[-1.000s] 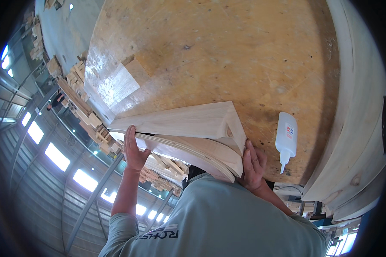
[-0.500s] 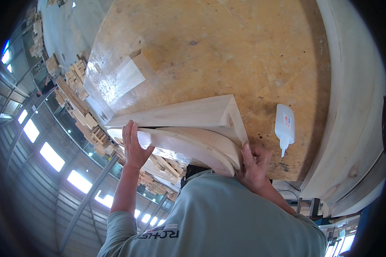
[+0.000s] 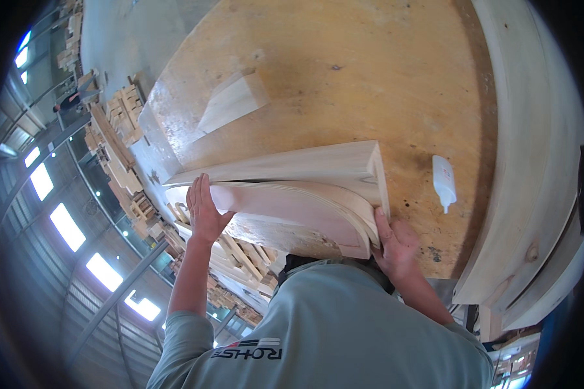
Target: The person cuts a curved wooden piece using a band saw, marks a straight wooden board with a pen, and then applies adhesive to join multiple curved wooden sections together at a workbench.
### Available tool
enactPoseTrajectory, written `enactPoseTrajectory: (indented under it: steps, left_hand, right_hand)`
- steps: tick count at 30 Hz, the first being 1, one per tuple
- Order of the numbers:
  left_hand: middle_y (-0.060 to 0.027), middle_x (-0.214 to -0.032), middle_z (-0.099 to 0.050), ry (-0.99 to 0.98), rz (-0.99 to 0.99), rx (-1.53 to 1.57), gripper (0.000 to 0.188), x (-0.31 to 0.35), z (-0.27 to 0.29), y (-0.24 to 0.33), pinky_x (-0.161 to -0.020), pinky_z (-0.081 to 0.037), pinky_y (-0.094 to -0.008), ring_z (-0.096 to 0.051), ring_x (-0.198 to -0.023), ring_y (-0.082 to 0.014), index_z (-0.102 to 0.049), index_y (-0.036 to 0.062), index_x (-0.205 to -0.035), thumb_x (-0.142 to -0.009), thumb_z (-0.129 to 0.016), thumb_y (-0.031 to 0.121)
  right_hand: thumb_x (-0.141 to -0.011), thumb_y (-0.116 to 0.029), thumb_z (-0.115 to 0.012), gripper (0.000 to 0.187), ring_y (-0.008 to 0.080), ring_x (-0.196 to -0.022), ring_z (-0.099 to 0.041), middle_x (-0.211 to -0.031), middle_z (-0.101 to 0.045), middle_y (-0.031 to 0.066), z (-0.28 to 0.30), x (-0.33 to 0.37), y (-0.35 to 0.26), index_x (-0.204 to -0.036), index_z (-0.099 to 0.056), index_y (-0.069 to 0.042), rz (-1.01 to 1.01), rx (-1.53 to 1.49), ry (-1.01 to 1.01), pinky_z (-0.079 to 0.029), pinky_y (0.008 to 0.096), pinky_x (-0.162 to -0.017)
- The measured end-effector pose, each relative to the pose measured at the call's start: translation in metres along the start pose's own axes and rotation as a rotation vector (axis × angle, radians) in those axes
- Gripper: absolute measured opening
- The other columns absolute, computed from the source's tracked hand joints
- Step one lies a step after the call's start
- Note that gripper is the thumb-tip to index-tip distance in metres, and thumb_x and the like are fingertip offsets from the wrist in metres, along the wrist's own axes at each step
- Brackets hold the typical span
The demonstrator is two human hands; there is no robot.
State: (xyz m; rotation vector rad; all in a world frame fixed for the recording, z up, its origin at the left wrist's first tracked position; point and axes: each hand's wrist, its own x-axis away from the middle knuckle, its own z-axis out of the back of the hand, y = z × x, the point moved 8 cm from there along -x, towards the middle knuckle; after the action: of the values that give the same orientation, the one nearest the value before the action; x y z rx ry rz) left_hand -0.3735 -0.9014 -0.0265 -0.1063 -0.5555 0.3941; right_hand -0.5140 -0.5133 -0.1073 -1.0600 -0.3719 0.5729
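Observation:
A pale curved wooden piece (image 3: 305,202) with layered edges lies along the near edge of the workbench, its rounded end toward the right. Behind it, almost touching, is a long straight-sided wooden block (image 3: 292,163); a narrow dark gap shows between them on the left. My left hand (image 3: 206,211) rests on the left end of the curved piece, fingers stretched out and thumb apart. At the rounded right end, my right hand (image 3: 398,246) grips the curved piece, with one finger reaching up beside the block's end; the lower fingers are partly hidden.
A white squeeze bottle (image 3: 443,181) lies on the workbench (image 3: 363,78) right of my right hand. A pale, shiny patch (image 3: 233,104) shows on the benchtop at left. Large curved wooden parts (image 3: 532,162) stand along the right side. Stacked lumber (image 3: 120,146) fills the floor at left.
The curved piece has tipped, so more of its broad near face shows. My right hand has shifted at its end; my left hand stays at the left end. The whole view has shifted slightly.

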Motion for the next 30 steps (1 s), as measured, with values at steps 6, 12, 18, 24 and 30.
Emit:
enactPoseTrajectory:
  steps: [6, 12, 18, 24, 30]
  left_hand:
    - [-0.0243, -0.147, -0.048, -0.074, 0.009, 0.072, 0.093, 0.011, -0.016, -0.054, -0.117, -0.036, -0.0504, -0.044, -0.139, -0.0424, -0.039, 0.0005, -0.148, -0.069, -0.086, 0.015]
    - [-0.0235, -0.143, -0.051, -0.029, -0.007, 0.151, 0.086, 0.004, -0.015, -0.056, -0.113, -0.041, -0.0501, -0.048, -0.133, -0.0425, -0.045, 0.0005, -0.142, -0.065, -0.082, 0.009]
    - [-0.0227, -0.139, -0.053, -0.022, -0.027, 0.135, 0.084, 0.004, -0.016, -0.061, -0.111, -0.042, -0.0505, -0.049, -0.130, -0.0434, -0.046, 0.0012, -0.139, -0.063, -0.083, 0.008]
    - [-0.0218, -0.142, -0.051, 0.005, -0.076, 0.170, 0.087, 0.005, -0.016, -0.061, -0.113, -0.041, -0.0503, -0.048, -0.132, -0.0431, -0.045, 0.0012, -0.142, -0.065, -0.084, 0.008]
    - [-0.0213, -0.145, -0.050, -0.005, -0.062, 0.164, 0.088, 0.007, -0.010, -0.058, -0.114, -0.040, -0.0505, -0.048, -0.133, -0.0427, -0.043, 0.0019, -0.143, -0.065, -0.084, 0.007]
  right_hand:
    - [-0.059, -0.003, -0.077, 0.080, 0.0260, -0.059, -0.049, -0.071, -0.047, 0.0077, -0.001, 0.005, -0.001, -0.138, -0.061, 0.000, 0.016, 0.033, 0.000, -0.042, 0.0391, -0.053]
    - [-0.058, -0.003, -0.078, 0.082, 0.0260, -0.062, -0.049, -0.073, -0.047, 0.0070, -0.001, 0.007, -0.002, -0.139, -0.061, 0.000, 0.009, 0.065, 0.017, -0.044, 0.0389, -0.055]
    - [-0.060, -0.006, -0.077, 0.078, 0.0252, -0.062, -0.048, -0.073, -0.044, 0.0059, -0.006, 0.007, -0.003, -0.137, -0.062, 0.000, 0.002, 0.084, 0.025, -0.043, 0.0385, -0.054]
    - [-0.067, -0.007, -0.071, 0.068, 0.0252, -0.062, -0.047, -0.073, -0.043, 0.0066, -0.009, 0.013, 0.000, -0.134, -0.064, 0.001, -0.007, 0.102, 0.071, -0.043, 0.0380, -0.054]
    - [-0.070, -0.003, -0.066, 0.063, 0.0259, -0.062, -0.047, -0.074, -0.045, 0.0079, -0.010, 0.016, 0.000, -0.133, -0.064, 0.002, -0.031, 0.091, 0.122, -0.042, 0.0384, -0.054]
